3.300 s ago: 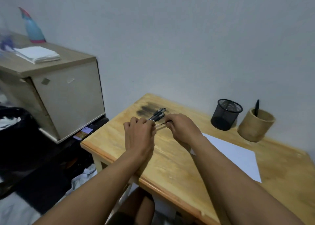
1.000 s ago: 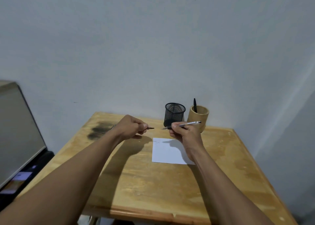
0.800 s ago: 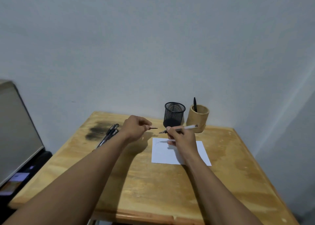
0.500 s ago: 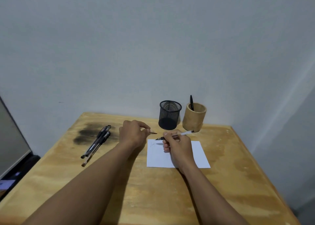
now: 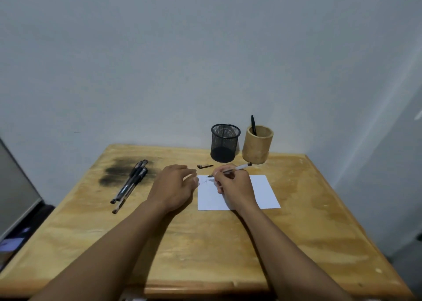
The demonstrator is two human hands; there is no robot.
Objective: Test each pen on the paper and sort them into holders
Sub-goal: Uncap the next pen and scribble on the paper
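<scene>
A: How do the hands lie?
B: The right hand point(image 5: 233, 183) has its grip clamped on a white pen point(image 5: 237, 168), tip on the paper point(image 5: 265, 193) near its far left corner. The left hand point(image 5: 175, 186) rests palm down at the paper's left edge, grip slack.
A: And the holders?
B: At the far edge of the tabletop point(image 5: 205, 250). The bamboo holder point(image 5: 257, 149) has one black pen point(image 5: 253, 124); the mesh holder point(image 5: 225, 144) stands just left. Loose pens point(image 5: 130, 184) lie toward the far left corner.

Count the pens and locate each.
5: one held pen in the right hand at the paper, one black pen standing in the bamboo holder, three bundled pens on the table's left; overlap may hide another.
</scene>
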